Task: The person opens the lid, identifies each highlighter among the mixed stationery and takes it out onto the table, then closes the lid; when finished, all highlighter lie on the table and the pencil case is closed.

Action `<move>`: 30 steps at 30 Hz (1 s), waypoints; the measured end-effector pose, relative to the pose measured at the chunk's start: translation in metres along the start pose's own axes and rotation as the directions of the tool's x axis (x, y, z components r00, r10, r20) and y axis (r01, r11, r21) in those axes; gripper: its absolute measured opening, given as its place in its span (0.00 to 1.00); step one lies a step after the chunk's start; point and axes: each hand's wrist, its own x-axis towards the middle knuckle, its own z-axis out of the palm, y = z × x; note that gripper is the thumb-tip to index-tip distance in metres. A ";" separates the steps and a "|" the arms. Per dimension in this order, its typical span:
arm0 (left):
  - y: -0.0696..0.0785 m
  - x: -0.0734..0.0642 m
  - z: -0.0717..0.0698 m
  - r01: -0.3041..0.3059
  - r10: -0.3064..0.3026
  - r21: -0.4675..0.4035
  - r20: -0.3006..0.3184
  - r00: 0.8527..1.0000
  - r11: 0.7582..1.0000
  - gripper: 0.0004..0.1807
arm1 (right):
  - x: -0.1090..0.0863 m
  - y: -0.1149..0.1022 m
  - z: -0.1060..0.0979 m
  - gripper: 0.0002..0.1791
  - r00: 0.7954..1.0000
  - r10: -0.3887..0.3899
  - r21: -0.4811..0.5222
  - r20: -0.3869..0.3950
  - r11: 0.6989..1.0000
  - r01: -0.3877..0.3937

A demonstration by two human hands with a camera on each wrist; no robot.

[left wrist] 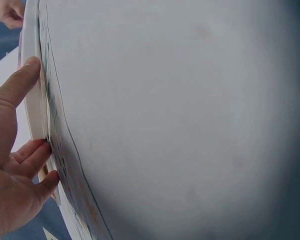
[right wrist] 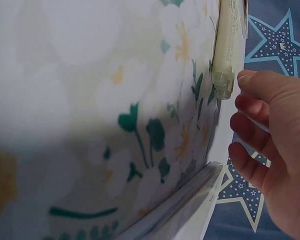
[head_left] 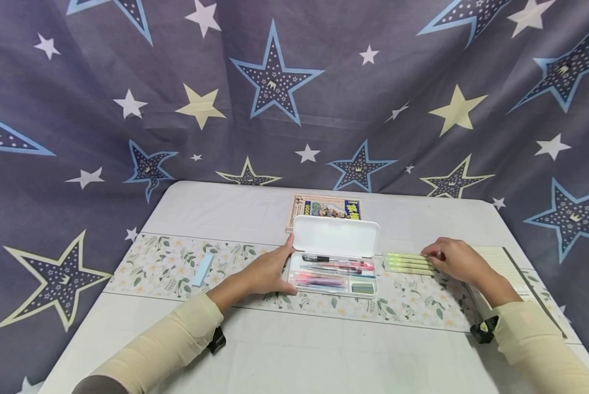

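Observation:
A white pencil case [head_left: 334,273] lies with its lid [head_left: 336,236] raised, holding several pens and a grey-green block, perhaps an eraser [head_left: 362,288]. My left hand [head_left: 267,269] holds the case's left end. Its thumb [left wrist: 21,82] presses the front wall, while the other fingers [left wrist: 37,155] reach round the end. To the right of the case lies a row of several yellow-green pens [head_left: 408,264]. At their right ends is my right hand [head_left: 459,262], fingers bent. In the right wrist view its thumb tip is close beside a pale pen [right wrist: 227,47]; contact is unclear.
Behind the case lies a booklet [head_left: 324,207] with a colourful cover. A light blue strip [head_left: 203,269] is on the left of the floral runner [head_left: 151,268]. Under my right forearm lies a cream notepad [head_left: 501,268]. A starry curtain [head_left: 324,137] hangs behind the table.

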 end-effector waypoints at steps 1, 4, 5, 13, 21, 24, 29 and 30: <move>0.000 0.000 0.000 0.001 -0.001 -0.001 0.001 1.000 1.000 0.80 | 0.000 0.000 0.000 0.09 1.000 0.006 -0.001 0.003 1.000 -0.006; 0.000 0.000 0.000 0.003 -0.003 -0.007 0.005 1.000 1.000 0.80 | -0.001 -0.003 -0.002 0.09 1.000 -0.001 0.005 0.003 1.000 0.001; 0.000 0.000 0.000 0.005 -0.005 -0.009 0.005 1.000 1.000 0.80 | -0.001 -0.004 -0.003 0.09 1.000 -0.008 0.005 -0.001 1.000 0.008; 0.001 0.000 -0.002 0.008 -0.008 -0.005 0.007 1.000 1.000 0.79 | 0.002 -0.024 -0.005 0.09 0.994 -0.100 -0.001 -0.051 0.995 0.101; 0.001 0.000 -0.001 0.002 -0.002 0.000 0.008 1.000 1.000 0.79 | 0.010 -0.052 -0.003 0.08 0.991 -0.128 0.013 -0.049 0.992 0.129; 0.000 0.000 -0.001 0.004 -0.004 0.005 0.009 1.000 1.000 0.80 | 0.014 -0.061 -0.001 0.08 0.985 -0.160 0.020 -0.066 0.987 0.162; -0.001 0.001 0.000 -0.001 0.001 -0.001 0.004 1.000 1.000 0.79 | 0.021 -0.075 0.001 0.09 0.979 -0.195 0.031 -0.051 0.980 0.197; -0.001 0.001 0.000 -0.001 0.001 -0.001 0.002 1.000 1.000 0.79 | 0.023 -0.079 0.001 0.09 0.979 -0.199 0.033 -0.046 0.979 0.201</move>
